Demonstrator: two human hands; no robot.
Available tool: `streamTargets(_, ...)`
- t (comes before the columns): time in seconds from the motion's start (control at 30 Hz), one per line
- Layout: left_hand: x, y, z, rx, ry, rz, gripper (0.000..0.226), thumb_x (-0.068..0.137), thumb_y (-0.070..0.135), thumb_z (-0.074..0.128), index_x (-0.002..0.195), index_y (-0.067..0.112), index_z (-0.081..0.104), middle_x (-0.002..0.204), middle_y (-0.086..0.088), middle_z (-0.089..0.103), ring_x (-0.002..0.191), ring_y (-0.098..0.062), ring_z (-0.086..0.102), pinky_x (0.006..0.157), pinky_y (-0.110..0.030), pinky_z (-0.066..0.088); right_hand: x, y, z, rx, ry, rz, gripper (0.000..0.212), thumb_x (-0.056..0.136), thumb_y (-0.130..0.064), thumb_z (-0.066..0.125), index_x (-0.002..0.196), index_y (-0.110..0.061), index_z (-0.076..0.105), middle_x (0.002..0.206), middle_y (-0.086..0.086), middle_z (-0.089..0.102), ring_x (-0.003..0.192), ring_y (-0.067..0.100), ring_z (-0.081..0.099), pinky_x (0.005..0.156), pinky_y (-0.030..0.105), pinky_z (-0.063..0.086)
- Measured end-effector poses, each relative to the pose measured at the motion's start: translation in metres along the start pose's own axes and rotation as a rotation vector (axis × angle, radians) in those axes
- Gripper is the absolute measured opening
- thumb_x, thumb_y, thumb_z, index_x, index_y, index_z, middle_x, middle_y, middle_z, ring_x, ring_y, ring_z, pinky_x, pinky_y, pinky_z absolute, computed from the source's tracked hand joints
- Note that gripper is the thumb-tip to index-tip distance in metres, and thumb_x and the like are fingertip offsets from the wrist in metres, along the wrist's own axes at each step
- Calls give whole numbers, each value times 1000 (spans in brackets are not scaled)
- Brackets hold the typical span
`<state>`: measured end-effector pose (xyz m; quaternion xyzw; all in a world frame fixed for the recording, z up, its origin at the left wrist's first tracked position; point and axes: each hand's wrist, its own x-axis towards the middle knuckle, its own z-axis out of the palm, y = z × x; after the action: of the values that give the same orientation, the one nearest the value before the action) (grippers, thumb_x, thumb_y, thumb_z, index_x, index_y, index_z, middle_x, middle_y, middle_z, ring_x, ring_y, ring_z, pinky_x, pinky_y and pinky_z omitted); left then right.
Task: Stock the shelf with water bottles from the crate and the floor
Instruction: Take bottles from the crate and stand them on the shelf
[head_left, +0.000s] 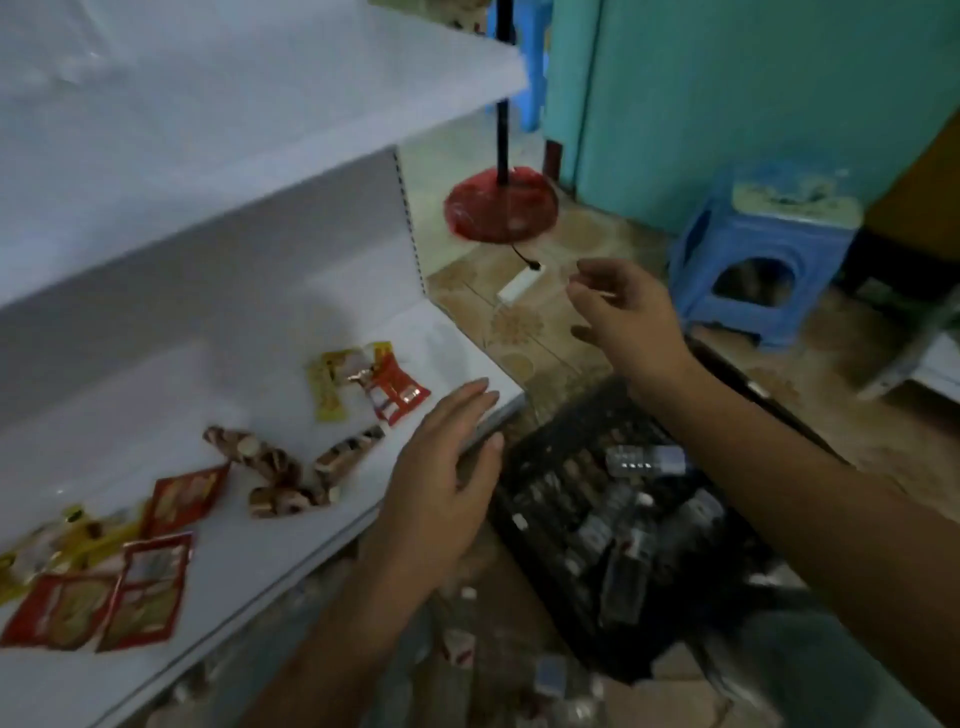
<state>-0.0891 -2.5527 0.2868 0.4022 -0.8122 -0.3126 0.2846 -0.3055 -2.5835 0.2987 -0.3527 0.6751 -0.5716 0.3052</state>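
Both bare hands are out in front of the body and hold nothing. The left hand (441, 478) reaches forward from the lower middle of the view, palm down, forearm angled up and to the right. Its fingers (470, 397) are straight and nearly together, resting over the front right corner of the lower shelf (291, 332); the thumb sticks out to the right, past the shelf edge. The right hand (628, 317) is extended farther, its long forearm crossing above the black crate (566, 447). This hand hangs in the air over the tiled floor (519, 332), fingers loosely curled and spread, with a gap between thumb and fingertips.

The water bottles (644, 460) lie on their sides in the crate, which sits on the floor just beside the shelf's right end; 1 clear bottle near the crate's top shows plainly, the others are blurred and dark. More bottles (550, 675) lie scattered on the floor below the shelf edge, at the bottom of the view.

On the lower shelf lie red and yellow snack packets (374, 382) and brown wrapped sweets (275, 467). Beyond the right hand stand a blue plastic stool (763, 254) and a red round stand base (501, 205) with a black pole.
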Motion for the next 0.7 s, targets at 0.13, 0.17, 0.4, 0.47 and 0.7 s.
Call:
streamTargets(0.13,-26,-36,104,49,-228,-171,41,97,31,48,137,23,48,143,11,44,130,-3,40,102,-14,29,-25,130,-50,25,127,443,31,91,-26,65,118,-15,58,104,1,63,98,18,63,84,34,56)
streamTargets(0.17,-31,-48,125,72,-278,-214,41,97,31,48,137,21,48,143,8,44,129,-6,41,101,-15,29,-32,157,-59,16,133,541,30,91,-27,65,118,-15,57,105,3,63,97,20,63,85,35,55)
streamTargets(0.4,-52,-128,219,356,-569,-253,53,97,37,45,143,12,38,150,-4,36,141,-19,28,116,-31,21,-54,327,-85,-259,47,834,44,87,-25,69,122,1,60,119,19,64,108,34,60,88,38,50)
streamTargets(0.47,-58,-140,233,436,-591,-193,55,98,39,43,144,11,36,151,-5,35,143,-19,20,118,-32,18,-56,370,-84,-364,7,908,52,89,-28,67,131,0,53,124,24,59,115,39,57,98,45,46)
streamTargets(0.7,-70,-150,240,454,-506,-111,58,94,42,40,141,8,40,144,-5,43,137,-14,25,114,-30,22,-59,457,-51,-453,-20,1000,20,93,-18,60,102,-1,63,98,16,61,100,27,57,85,31,41)
